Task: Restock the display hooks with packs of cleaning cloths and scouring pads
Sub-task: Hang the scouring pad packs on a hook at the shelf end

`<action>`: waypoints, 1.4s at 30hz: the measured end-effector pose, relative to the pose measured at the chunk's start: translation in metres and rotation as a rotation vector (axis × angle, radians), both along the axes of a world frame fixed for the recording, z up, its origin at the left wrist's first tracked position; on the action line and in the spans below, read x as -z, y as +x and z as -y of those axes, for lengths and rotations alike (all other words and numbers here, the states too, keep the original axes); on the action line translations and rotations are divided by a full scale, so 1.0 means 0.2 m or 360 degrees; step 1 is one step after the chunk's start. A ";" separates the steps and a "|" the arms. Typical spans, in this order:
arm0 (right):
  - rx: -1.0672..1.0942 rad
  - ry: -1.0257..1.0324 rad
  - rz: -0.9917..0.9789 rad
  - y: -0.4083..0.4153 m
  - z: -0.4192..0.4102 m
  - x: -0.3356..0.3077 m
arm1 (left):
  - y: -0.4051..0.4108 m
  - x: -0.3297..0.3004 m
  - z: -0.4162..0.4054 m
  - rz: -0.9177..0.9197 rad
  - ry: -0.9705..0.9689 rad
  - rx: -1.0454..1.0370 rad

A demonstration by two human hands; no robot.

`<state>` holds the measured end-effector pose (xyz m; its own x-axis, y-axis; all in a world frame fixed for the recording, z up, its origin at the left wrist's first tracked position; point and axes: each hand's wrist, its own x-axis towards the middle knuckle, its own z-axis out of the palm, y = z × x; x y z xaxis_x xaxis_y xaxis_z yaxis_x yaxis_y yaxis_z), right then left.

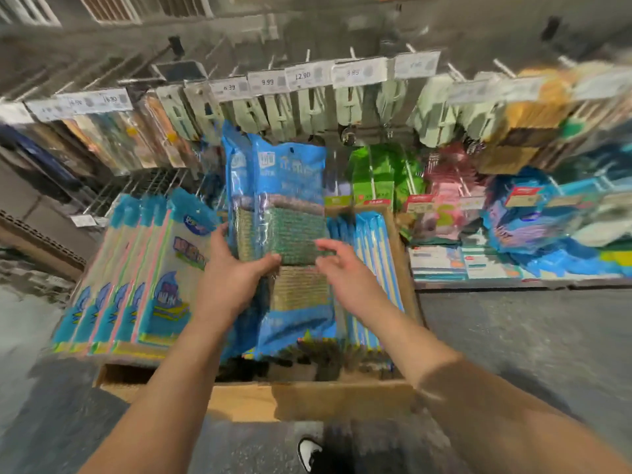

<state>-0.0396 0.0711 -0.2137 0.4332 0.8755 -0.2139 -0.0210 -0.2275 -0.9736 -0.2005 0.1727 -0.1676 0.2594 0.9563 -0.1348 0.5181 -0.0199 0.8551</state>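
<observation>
Row of price tags along the upper hook rail, with pale green packs hanging beneath; green packs and pink packs on lower hooks to the right. Open cardboard box on the floor below the display, near edge toward the viewer. Stack of cloth packs standing upright along the box's left edge; narrower blue packs upright along its right edge. Tip of a shoe below the box's near edge. Whole scene motion-blurred; hook tips hard to make out.

Left hand raised above the box middle, fingers curled round the left edge of a bundle of blue scouring pad packs, thumb across the front. Right hand beside it, fingers spread and relaxed, tips near the bundle's right edge; contact not discernible.

Bundle upright, held over the box centre, top edge with its hang hole just under the pale green packs, partly hiding the hooks behind it.
</observation>
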 end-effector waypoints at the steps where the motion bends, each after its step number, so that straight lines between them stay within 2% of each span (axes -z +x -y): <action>1: 0.0103 0.0056 0.0060 0.10 0.10 -0.03 | 0.08 -0.02 0.09 0.0039 -0.0033 0.0047; 3: 0.0309 0.0085 0.0162 0.31 0.32 -0.04 | 0.24 -0.04 0.29 0.0169 -0.0141 0.0155; 5: 0.0514 0.0057 0.0137 0.53 0.59 -0.02 | 0.42 -0.03 0.51 0.0321 -0.0335 0.0285; 14: 0.0902 0.0232 -0.0741 1.38 2.02 0.00 | 1.41 0.00 1.66 0.0513 -0.0713 0.0887; 17: 0.1066 0.0339 -0.0883 1.61 2.45 -0.06 | 1.74 -0.03 2.02 0.0539 -0.0776 0.1095; 24: 0.1431 0.0434 -0.0751 1.95 3.24 -0.24 | 2.41 -0.07 2.67 0.0515 -0.0840 0.1592; 26: 0.1534 0.0351 -0.0607 2.05 3.40 -0.29 | 2.60 -0.09 2.83 0.0462 -0.0883 0.1760; 30: 0.1871 0.0470 -0.0500 2.29 3.65 -0.29 | 2.97 -0.07 3.10 0.0447 -0.0884 0.2014; 39: 0.2042 0.0474 -0.0248 3.14 4.19 -0.25 | 4.15 -0.11 3.54 0.0389 -0.0897 0.2093; 42: 0.2039 0.0598 -0.0250 3.42 4.34 -0.30 | 4.53 -0.19 3.67 0.0385 -0.0745 0.2160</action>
